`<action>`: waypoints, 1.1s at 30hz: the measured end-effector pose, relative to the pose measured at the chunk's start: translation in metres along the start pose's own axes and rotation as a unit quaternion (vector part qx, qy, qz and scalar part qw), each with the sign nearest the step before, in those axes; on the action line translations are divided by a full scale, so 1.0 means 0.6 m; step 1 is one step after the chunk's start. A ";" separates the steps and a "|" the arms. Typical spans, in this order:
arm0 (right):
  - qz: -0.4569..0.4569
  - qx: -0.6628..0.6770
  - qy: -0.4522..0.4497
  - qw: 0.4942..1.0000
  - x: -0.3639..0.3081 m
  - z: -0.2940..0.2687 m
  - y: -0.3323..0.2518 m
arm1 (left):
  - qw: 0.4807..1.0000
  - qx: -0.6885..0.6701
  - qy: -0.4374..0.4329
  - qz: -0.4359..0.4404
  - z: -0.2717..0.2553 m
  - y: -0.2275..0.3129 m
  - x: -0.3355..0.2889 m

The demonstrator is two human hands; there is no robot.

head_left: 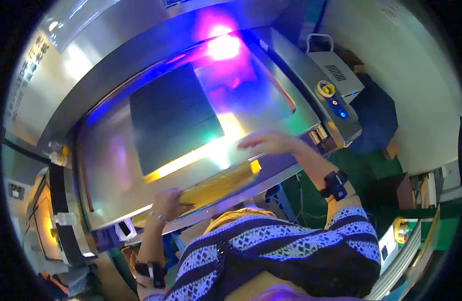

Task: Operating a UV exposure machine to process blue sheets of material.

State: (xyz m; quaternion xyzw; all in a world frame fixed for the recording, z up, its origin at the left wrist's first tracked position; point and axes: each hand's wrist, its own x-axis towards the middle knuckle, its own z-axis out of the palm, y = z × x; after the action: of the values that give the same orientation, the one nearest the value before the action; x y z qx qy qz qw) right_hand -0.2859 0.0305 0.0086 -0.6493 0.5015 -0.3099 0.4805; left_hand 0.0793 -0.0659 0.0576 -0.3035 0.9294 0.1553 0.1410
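A large dark rectangular sheet (173, 120) lies on the shiny metal bed (110, 175) of a machine, with a bright yellow strip (183, 166) showing along its near edge. At the bed's front edge, my left hand (166, 205) is closed on the left part of a yellow, shiny thin sheet (218, 186), which slants up to the right and is smeared by motion. My right hand (271, 142) hovers over the bed's near right part, fingers stretched toward the left, apart from the yellow sheet. Its fingertips are slightly blurred.
A strong violet light (224, 46) glares at the bed's back. On the right side panel sit a yellow knob (325, 89) and lit buttons (343, 115). A light grey box with vents (336, 70) stands beyond. A clear bottle (58, 153) stands at the left.
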 end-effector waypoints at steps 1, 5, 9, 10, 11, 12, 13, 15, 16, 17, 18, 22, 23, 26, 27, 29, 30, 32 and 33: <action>-0.018 -0.053 -0.114 0.992 0.036 0.033 -0.015 | 0.999 0.021 -0.028 -0.002 0.001 -0.001 0.006; 0.076 -0.245 -0.281 0.925 0.055 0.171 0.003 | 0.993 0.022 -0.108 0.046 0.068 0.025 0.052; 0.091 -0.216 -0.143 0.962 0.015 0.236 0.099 | 0.998 -0.058 -0.018 -0.003 0.149 0.008 0.050; 0.092 -0.245 -0.101 0.960 0.008 0.242 0.126 | 0.989 -0.118 0.082 -0.032 0.165 -0.004 0.043; 0.131 -0.284 -0.075 0.947 -0.002 0.240 0.157 | 0.966 -0.179 0.178 -0.052 0.186 -0.015 0.035; 0.153 -0.266 -0.043 0.951 -0.016 0.237 0.184 | 0.966 -0.173 0.185 -0.058 0.204 -0.028 0.022; 0.221 -0.260 -0.035 0.939 -0.031 0.230 0.208 | 0.964 -0.172 0.177 -0.096 0.221 -0.042 0.008; 0.208 -0.259 0.079 0.940 -0.064 0.209 0.247 | 0.954 -0.201 0.140 -0.171 0.256 -0.062 -0.027; 0.216 -0.267 0.123 0.931 -0.082 0.203 0.267 | 0.946 -0.231 0.123 -0.193 0.279 -0.070 -0.050; 0.228 -0.283 0.170 0.916 -0.095 0.200 0.285 | 0.938 -0.243 0.116 -0.217 0.301 -0.075 -0.074; 0.228 -0.283 0.170 0.916 -0.110 0.194 0.301 | 0.932 -0.262 0.112 -0.224 0.318 -0.075 -0.092; 0.232 -0.309 0.280 0.879 -0.105 0.213 0.386 | 0.866 -0.337 0.048 -0.366 0.389 -0.075 -0.180; 0.241 -0.329 0.301 0.862 -0.088 0.223 0.408 | 0.861 -0.344 0.065 -0.368 0.400 -0.075 -0.191; 0.281 -0.397 0.319 0.813 -0.045 0.261 0.448 | 0.847 -0.351 0.053 -0.395 0.420 -0.078 -0.214; 0.330 -0.422 0.312 0.785 -0.034 0.274 0.450 | 0.846 -0.354 0.044 -0.397 0.422 -0.083 -0.214; 0.353 -0.396 0.283 0.799 -0.015 0.297 0.440 | 0.844 -0.357 0.035 -0.400 0.427 -0.096 -0.211; 0.437 -0.360 0.217 0.795 -0.006 0.307 0.430 | 0.844 -0.360 0.045 -0.394 0.430 -0.106 -0.205; 0.423 -0.352 0.192 0.812 0.018 0.316 0.403 | 0.828 -0.389 0.052 -0.401 0.432 -0.132 -0.190; 0.355 -0.311 0.188 0.861 0.026 0.320 0.389 | 0.819 -0.415 0.064 -0.392 0.434 -0.146 -0.178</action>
State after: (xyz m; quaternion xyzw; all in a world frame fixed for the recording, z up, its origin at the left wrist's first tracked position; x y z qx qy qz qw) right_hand -0.1934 0.0674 -0.2772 -0.4721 0.8494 -0.0627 0.2274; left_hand 0.2591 0.0202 -0.1592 -0.6814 0.5863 0.4381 -0.0087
